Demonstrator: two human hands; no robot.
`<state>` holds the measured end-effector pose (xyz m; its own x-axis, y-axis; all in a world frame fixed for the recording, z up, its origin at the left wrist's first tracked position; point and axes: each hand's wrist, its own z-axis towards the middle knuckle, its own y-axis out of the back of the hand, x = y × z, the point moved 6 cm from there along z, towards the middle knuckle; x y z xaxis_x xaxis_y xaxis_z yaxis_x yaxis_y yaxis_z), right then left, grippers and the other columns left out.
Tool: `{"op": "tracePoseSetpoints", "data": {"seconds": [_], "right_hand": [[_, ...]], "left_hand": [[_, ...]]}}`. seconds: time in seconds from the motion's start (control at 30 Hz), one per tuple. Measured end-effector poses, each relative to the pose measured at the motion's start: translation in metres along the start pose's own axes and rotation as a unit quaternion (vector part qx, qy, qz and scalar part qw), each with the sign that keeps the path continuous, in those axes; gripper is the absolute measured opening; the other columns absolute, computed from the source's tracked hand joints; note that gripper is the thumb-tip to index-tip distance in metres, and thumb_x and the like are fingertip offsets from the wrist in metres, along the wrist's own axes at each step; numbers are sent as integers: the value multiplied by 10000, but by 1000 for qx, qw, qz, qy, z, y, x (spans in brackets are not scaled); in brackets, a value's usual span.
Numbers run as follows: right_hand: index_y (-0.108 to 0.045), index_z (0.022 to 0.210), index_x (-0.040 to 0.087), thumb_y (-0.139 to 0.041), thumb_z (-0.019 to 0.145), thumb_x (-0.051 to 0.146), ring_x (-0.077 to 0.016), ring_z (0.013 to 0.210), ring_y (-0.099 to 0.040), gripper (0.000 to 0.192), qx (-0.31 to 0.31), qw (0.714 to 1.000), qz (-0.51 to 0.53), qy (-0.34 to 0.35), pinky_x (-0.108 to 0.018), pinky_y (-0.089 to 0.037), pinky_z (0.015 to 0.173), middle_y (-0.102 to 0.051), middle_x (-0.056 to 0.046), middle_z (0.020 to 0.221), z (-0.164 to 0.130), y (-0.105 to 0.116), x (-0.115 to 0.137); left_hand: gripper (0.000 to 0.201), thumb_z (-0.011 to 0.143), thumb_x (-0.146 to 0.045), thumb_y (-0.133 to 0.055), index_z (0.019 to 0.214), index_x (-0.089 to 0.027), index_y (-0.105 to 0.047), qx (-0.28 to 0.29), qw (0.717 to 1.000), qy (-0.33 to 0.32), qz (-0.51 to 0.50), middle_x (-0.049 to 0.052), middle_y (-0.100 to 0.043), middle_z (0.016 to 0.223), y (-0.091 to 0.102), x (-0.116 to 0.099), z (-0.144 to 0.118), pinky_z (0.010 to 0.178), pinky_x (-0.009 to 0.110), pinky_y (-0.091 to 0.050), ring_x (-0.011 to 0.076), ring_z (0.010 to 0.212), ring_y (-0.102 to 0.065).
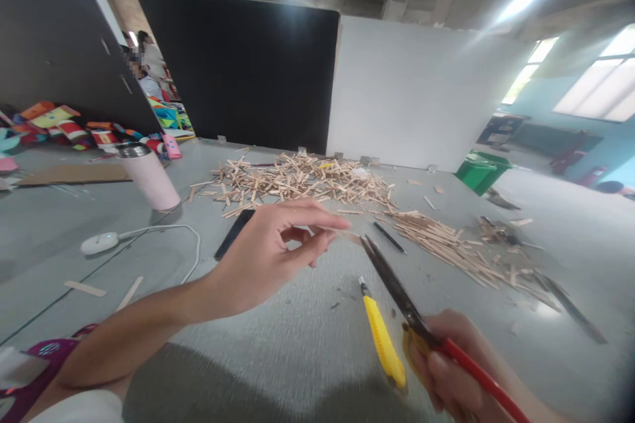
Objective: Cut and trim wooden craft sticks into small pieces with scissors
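Head camera looked down over a grey tabletop [307, 344], and everything sat in relation to the yellow utility knife [383, 342] lying near the front edge. Just right of the knife, the right hand [454, 370] had its grip wrapped shut around the red handles of a pair of scissors [397, 291], whose dark blades ran up and to the left above the knife, nearly closed at the tip. Left of the knife and raised over the tabletop, the left hand [270, 254] held a thin wooden stick [347, 234] pinched between thumb and fingertips, a narrow grip, with the stick's free end meeting the scissor tip. Farther back from the knife lay a broad heap of wooden sticks [297, 182], and behind and to the right of the knife a second, longer spread of sticks [461, 251] trailed toward the tabletop's right side. A black pen [389, 238] lay between the scissor blades and that second spread. Behind and left of the knife sat a dark phone [234, 234], then a white corded device [99, 242], and beyond those a pink tumbler [149, 176] with a metal rim. Far behind and right of the knife stood a green bin [481, 172]. A person [149, 66] was visible in the far left background.
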<state>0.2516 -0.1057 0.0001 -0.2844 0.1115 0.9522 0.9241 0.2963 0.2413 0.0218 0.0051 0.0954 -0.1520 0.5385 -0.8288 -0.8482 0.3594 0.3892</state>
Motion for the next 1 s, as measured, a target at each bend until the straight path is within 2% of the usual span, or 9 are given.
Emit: {"op": "tracePoseSetpoints", "data": {"seconds": [0.07, 0.17, 0.3, 0.43, 0.53, 0.67, 0.8, 1.0], "right_hand": [[-589, 883, 204, -582, 920, 860, -85, 491, -364, 657, -21, 1000, -15, 3, -253, -250, 463, -534, 34, 645, -1, 1, -1], [-601, 1052, 201, -621, 907, 855, -100, 537, -390, 670, -65, 997, -21, -28, -245, -296, 493, -571, 41, 685, -4, 4, -8], [-594, 1043, 209, -635, 893, 859, -107, 546, -402, 668, -58, 997, -8, -50, -248, -291, 493, -561, 46, 678, -5, 4, -16], [-597, 1057, 207, -646, 884, 859, -105, 528, -398, 676, -41, 998, -12, -56, -248, -298, 473, -551, 42, 679, -7, 5, -19], [-606, 1031, 210, -651, 904, 832, -103, 516, -392, 636, -37, 998, -11, -41, -254, -285, 477, -558, 36, 662, -8, 5, -18], [-630, 1064, 201, -637, 934, 809, -104, 511, -391, 621, -38, 999, -11, -11, -258, -278, 471, -550, 39, 664, -6, 6, -13], [-637, 1052, 197, -629, 923, 826, -111, 524, -408, 642, -35, 999, -23, -24, -257, -305, 468, -531, 37, 683, -3, 6, -16], [-585, 1046, 211, -652, 852, 887, -105, 527, -404, 706, -16, 998, 3, -63, -231, -286, 451, -526, 50, 677, -2, 2, -20]], "left_hand": [[158, 1038, -205, -678, 1090, -241, -822, 3, 1000, 10, 4, 0, -718, 944, 0, 2, -1, 635, 175, -588, 89, 723, -646], [55, 1017, -223, -716, 1050, -217, -760, 0, 999, 33, -18, -24, -739, 854, 1, 6, -2, 634, 167, -590, 87, 690, -672], [39, 987, -218, -742, 1017, -196, -752, 9, 997, 50, -59, -27, -757, 772, 1, 7, 1, 641, 188, -598, 101, 667, -700], [105, 993, -278, -722, 992, -201, -793, -1, 998, 47, -35, -15, -716, 759, 5, 6, 4, 649, 226, -581, 123, 688, -681], [113, 1001, -287, -664, 999, -238, -766, -21, 999, 31, 0, -8, -715, 823, 10, 6, 4, 690, 257, -590, 146, 741, -686], [81, 968, -267, -709, 1021, -229, -661, -41, 998, 35, -33, 13, -786, 953, 13, 10, 4, 767, 274, -626, 169, 848, -765], [154, 905, -193, -738, 998, -232, -622, -16, 998, 47, -45, 12, -801, 923, 8, 11, 5, 761, 274, -639, 187, 861, -796], [144, 937, -253, -747, 1077, -236, -725, 28, 996, 64, -60, 2, -790, 842, -2, 10, 3, 648, 243, -628, 154, 704, -744]]}}
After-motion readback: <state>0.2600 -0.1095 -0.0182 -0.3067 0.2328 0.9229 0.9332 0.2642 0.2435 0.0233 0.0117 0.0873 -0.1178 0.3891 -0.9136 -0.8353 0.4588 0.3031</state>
